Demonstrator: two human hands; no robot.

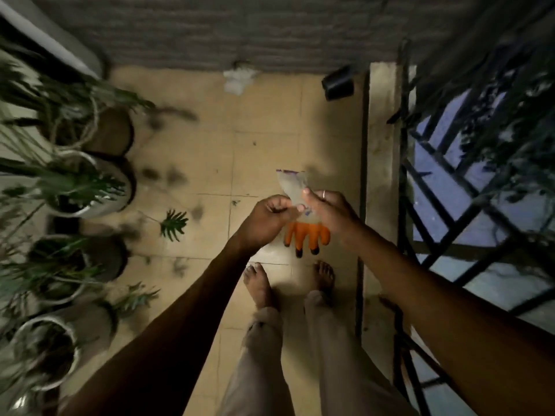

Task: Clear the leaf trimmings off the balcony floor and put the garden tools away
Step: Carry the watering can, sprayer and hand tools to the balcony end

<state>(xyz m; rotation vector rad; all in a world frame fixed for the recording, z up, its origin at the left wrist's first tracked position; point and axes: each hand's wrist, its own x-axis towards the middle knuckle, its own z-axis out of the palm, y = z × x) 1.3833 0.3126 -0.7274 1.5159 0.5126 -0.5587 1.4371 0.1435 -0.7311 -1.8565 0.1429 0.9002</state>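
**Head view: two hands on a clear bag holding an orange glove**

Both hands meet at a clear plastic bag (292, 186). The left hand (270, 213) pinches its left edge with curled fingers. The right hand (329, 213) grips the other side, thumb laid across the front. An orange garden glove (307, 235) shows through the plastic just below both hands, its dark fingertips pointing down. Potted plants (90, 187) stand well left of the left hand, and a railing (450, 181) runs beside the right arm.

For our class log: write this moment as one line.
left hand: pinches plastic bag | right hand: holds it | orange glove: below hands
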